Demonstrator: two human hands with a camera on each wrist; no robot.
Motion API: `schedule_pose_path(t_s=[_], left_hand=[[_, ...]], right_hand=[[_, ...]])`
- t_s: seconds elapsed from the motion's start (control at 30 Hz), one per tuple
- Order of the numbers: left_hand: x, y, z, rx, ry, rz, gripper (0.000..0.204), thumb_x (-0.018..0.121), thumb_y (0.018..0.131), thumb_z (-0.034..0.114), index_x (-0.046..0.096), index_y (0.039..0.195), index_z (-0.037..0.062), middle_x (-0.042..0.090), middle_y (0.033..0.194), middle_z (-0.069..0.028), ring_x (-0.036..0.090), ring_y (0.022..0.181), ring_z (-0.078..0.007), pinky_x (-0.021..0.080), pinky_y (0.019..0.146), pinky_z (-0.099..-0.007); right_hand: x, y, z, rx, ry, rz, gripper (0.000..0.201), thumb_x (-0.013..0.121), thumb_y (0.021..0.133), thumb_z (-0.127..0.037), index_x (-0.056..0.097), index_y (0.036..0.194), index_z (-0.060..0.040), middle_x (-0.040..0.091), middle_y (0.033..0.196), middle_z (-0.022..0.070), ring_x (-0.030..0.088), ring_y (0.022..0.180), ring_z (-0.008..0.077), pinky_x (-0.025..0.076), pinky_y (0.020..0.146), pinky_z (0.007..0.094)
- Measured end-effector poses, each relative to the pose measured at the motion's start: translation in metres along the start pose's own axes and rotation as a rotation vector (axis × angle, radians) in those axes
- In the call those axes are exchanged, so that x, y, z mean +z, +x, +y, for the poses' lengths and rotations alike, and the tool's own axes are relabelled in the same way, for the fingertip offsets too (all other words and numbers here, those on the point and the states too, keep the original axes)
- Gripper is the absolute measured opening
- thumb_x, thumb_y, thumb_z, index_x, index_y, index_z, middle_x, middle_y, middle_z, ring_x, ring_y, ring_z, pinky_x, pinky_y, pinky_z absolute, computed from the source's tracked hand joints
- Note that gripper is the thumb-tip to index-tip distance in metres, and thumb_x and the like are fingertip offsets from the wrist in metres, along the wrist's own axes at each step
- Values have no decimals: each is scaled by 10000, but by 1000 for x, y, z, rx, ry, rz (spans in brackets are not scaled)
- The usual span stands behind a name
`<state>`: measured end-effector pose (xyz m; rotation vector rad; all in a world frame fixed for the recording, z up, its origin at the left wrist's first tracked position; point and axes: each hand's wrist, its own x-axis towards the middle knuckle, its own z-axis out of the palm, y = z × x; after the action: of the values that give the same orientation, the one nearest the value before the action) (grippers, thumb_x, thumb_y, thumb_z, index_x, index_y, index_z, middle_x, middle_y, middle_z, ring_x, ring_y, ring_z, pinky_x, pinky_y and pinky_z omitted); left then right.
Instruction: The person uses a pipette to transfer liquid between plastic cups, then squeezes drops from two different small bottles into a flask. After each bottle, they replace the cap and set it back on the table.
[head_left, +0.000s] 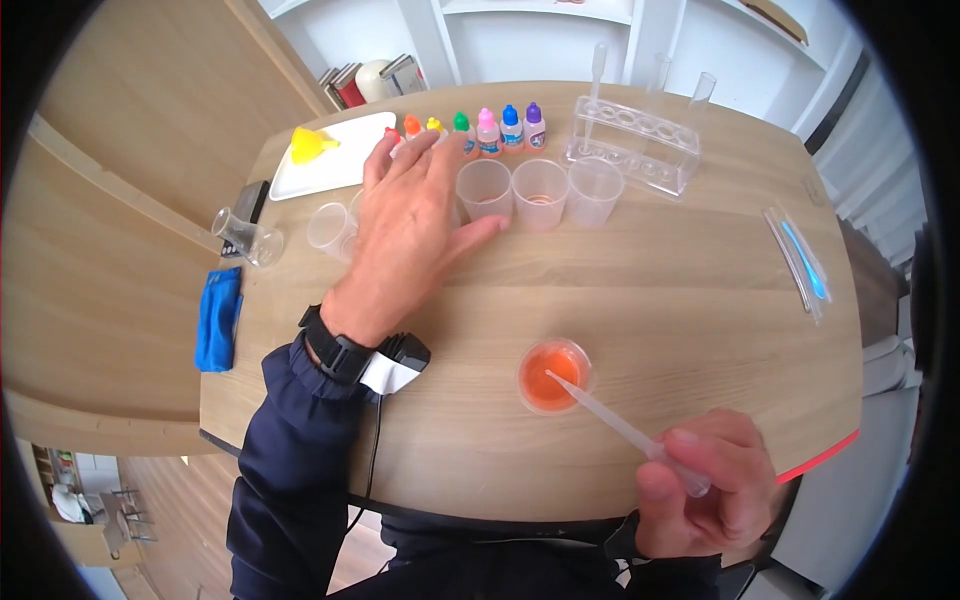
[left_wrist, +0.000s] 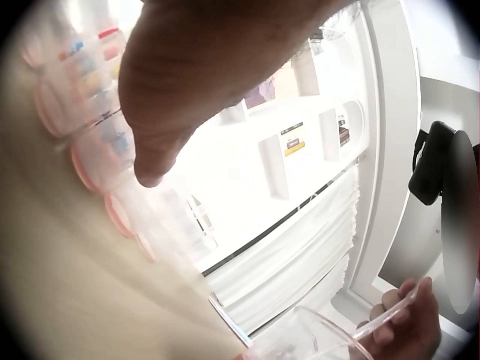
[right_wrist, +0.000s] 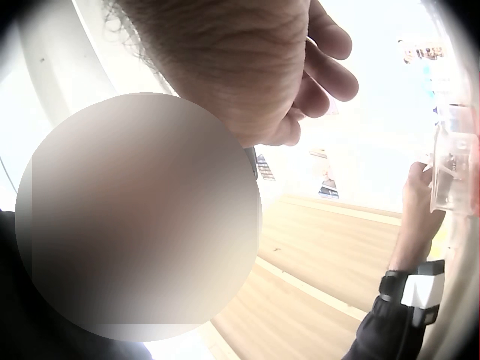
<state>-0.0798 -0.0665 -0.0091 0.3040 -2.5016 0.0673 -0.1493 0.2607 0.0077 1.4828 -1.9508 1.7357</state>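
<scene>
My left hand point(head_left: 405, 215) stretches across the row of cups, its fingers extended toward the small dropper bottles behind and its thumb out to the side. Fingertips overlap the lower parts of the red bottle point(head_left: 392, 134) and the yellow bottle point(head_left: 434, 125) in the head view; the green bottle point(head_left: 461, 124) stands just beside them. Between thumb and fingers, my right hand point(head_left: 715, 485) pinches a clear plastic pipette point(head_left: 625, 430). The pipette's tip lies over a cup of orange liquid point(head_left: 555, 402) near the table's front.
Clear plastic cups point(head_left: 540, 195) line the middle, some partly behind my left hand. A test tube rack point(head_left: 635, 145) stands back right. On the left are a white tray point(head_left: 290, 182) with a yellow funnel point(head_left: 312, 146), a tilted flask point(head_left: 250, 240) and a blue cloth point(head_left: 218, 320).
</scene>
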Motion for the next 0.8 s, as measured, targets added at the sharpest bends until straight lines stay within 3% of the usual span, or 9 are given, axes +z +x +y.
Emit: schedule_pose_path(t_s=[0.2,0.37,0.5,0.6,0.67,0.8], left_hand=[[9,3,6,-98,-152,6,699,908,842,146,600,1453,1,761,1222,-163,670,1271,-349,351,1265,-546],[-15,-6,19,-120,-227,70,746,899,809,59,583,1484,17,748,1218,-156,675,1229,-354,388,1228,-528],[-39,-27,33,-131,-324,65,884,877,791,-42,525,1598,42,706,1366,-164,688,1287,-323,522,1131,-463],[-51,-44,48,-87,-412,105,874,861,750,-69,539,1558,13,715,1298,-162,682,1205,-374,508,1072,-480],[-56,-55,56,-69,-389,107,875,853,724,-94,551,1541,-11,710,1301,-166,695,1184,-369,511,1067,-480],[-60,-65,68,-18,-393,112,863,860,699,-93,578,1512,-29,723,1295,-180,708,1170,-359,535,1027,-498]], right_hand=[[-3,1,2,-22,-4,-24,308,889,945,-122,730,1200,-55,707,868,78,614,750,166,450,651,279],[-4,1,1,-21,-11,-30,305,882,951,-125,724,1202,-54,712,877,84,617,754,168,453,648,282],[-6,1,4,-53,-6,-9,316,853,995,-227,701,1211,-53,709,883,93,597,721,163,431,630,285],[-6,-4,3,-49,39,85,369,816,1033,-354,689,1217,-61,685,870,86,588,697,165,405,609,291],[5,-6,9,-106,91,250,410,783,1054,-428,685,1229,-70,661,863,75,586,687,168,384,589,296],[0,-8,7,-166,113,227,448,751,1066,-485,684,1302,-110,626,875,39,605,678,151,367,563,298]])
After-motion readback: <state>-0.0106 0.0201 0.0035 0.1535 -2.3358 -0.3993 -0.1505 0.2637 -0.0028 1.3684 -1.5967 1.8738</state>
